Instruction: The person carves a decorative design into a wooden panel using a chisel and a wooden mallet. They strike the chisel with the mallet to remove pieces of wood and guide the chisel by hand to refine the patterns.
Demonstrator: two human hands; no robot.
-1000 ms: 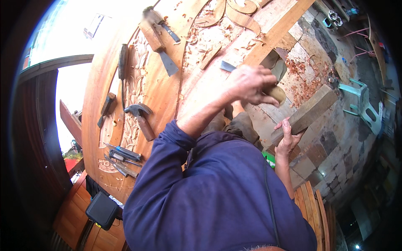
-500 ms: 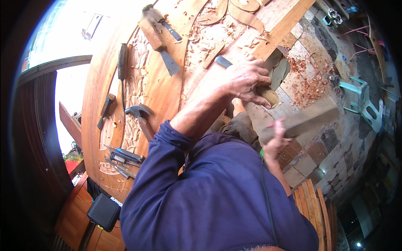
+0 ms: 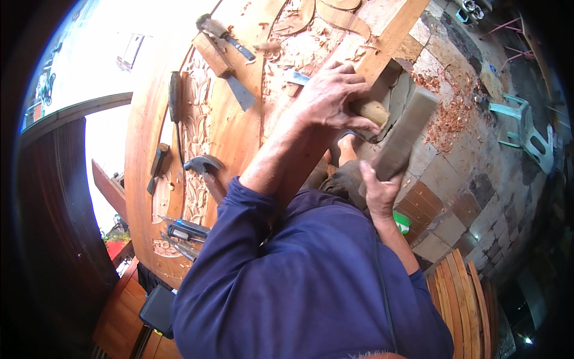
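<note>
My left hand point(image 3: 335, 99) is closed around a chisel. Its round wooden handle point(image 3: 373, 113) sticks out past my thumb, and its blade point(image 3: 296, 78) reaches over the carved wooden panel point(image 3: 239, 143). Where the tip meets the wood is not clear. My right hand point(image 3: 381, 194) grips the lower end of a long, flat-sided wooden mallet point(image 3: 409, 128). The mallet's upper part stands just right of the chisel handle's end; a narrow gap shows between them.
On the panel lie a claw hammer point(image 3: 204, 164), a wide flat-bladed chisel point(image 3: 239, 90), several other carving tools point(image 3: 185, 230) and wood chips. Shavings point(image 3: 445, 119) cover part of the tiled floor, near a pale green plastic chair point(image 3: 529, 131). A black case point(image 3: 156, 311) sits lower left.
The mallet in my right hand has swung up and left, toward the chisel handle's end. My left hand has shifted slightly up and left with the chisel. The whole view has moved a little.
</note>
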